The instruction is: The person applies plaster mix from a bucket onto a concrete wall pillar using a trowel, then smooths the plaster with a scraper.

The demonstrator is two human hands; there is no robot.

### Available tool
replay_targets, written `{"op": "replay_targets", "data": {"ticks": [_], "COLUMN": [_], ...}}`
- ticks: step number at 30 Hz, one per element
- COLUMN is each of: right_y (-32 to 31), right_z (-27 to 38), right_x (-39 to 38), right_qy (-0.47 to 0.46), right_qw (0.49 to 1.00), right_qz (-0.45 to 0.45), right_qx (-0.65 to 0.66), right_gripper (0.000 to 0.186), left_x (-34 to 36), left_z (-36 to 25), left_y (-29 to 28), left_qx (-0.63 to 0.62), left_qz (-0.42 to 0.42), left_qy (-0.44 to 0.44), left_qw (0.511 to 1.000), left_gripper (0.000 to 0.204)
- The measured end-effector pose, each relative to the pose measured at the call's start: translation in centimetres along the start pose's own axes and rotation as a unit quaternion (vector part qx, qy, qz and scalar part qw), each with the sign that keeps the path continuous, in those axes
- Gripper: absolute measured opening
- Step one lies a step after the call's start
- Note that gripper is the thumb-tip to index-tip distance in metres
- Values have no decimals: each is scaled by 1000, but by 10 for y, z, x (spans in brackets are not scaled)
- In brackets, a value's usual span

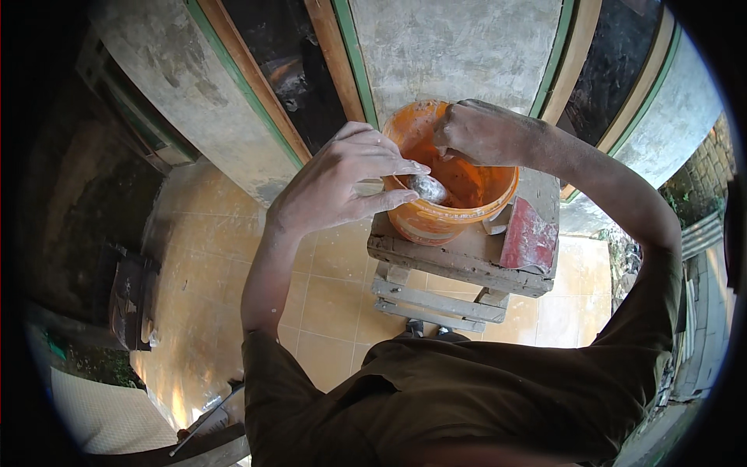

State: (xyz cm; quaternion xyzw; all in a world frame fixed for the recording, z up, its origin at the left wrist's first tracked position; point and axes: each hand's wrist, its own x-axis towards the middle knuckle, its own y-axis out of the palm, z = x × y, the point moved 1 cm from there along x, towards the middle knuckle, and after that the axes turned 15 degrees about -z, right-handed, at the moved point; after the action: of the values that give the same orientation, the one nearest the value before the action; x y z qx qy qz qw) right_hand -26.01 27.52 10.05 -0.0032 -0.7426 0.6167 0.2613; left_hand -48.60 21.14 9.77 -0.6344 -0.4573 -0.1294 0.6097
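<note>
A grey-white rounded object [428,189] is resting at the near-left rim of the orange plastic bucket [436,232], partly inside it. The left hand [340,173] is reaching in from the bucket's left, thumb and index finger parted around the object's left end; whether they are gripping it, I cannot tell. The right hand [471,132] is hanging over the bucket's far-right side, fingers curled down toward the smeared interior; its fingertips are hidden, so I cannot tell whether it is holding anything. The bucket is standing on a worn wooden stool [459,272], and a red, white-smeared plate [531,237] is lying to its right, near the stool's front edge. Dusty fingers could be inviting a slip, dropping the object into the bucket or over its rim. A hard leftward push could tip the bucket, and a bump could knock the plate off.
</note>
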Motion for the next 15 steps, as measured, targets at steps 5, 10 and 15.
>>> {"op": "replay_targets", "data": {"ticks": [5, 10, 15], "right_y": [-8, -15, -20], "right_z": [6, 4, 2], "right_x": [4, 2, -4], "right_qy": [46, 127, 117], "right_qw": [998, 991, 987], "right_qz": [18, 39, -39], "right_qx": [-41, -26, 108], "right_gripper": [16, 14, 12], "left_x": [30, 49, 55], "left_z": [4, 9, 16], "left_y": [-5, 2, -1], "left_qx": [-6, -75, -63], "left_qz": [119, 235, 221], "left_qy": [-61, -104, -79], "left_qw": [991, 964, 970], "left_gripper": [37, 36, 29]}}
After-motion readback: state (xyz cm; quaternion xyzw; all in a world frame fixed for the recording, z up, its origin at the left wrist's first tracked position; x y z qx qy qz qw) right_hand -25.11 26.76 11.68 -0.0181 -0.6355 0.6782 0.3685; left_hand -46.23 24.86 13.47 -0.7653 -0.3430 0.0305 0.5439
